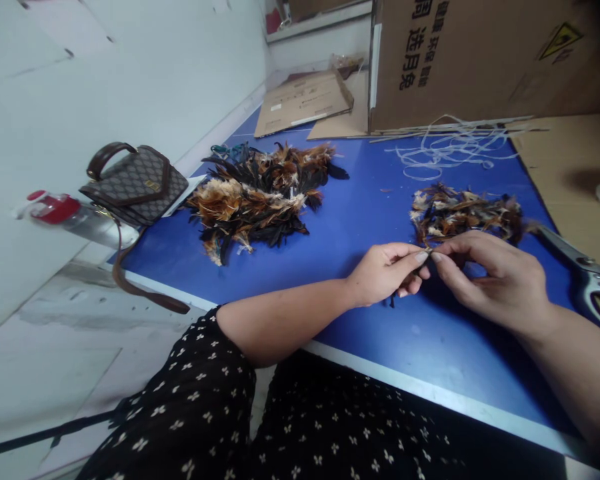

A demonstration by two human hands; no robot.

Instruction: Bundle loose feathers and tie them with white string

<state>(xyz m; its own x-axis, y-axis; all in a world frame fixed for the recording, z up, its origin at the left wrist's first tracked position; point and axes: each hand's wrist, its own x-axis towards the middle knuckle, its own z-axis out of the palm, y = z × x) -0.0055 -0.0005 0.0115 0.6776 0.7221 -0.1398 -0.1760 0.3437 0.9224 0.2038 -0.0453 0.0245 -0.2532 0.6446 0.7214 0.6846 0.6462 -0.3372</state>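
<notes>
A small strip of brown and cream feather trim (465, 212) lies just beyond my hands on the blue table. Thumb and fingers of my left hand (390, 272) pinch what appears to be the trim's near end. Against these fingertips, my right hand (500, 280) is closed in a pinch at the same spot. A short dark tail (392, 301) hangs under my left hand. Fingers cover most of the held piece. Farther left rests a larger pile of brown, black and cream feather trims (265, 193).
Large scissors (580, 263) lie right of my right hand. Behind are tangled white strings (455, 147), a big cardboard box (480, 67) and flat cardboard (305, 100). A patterned handbag (135, 183) and a red-capped bottle (75, 217) occupy the left end.
</notes>
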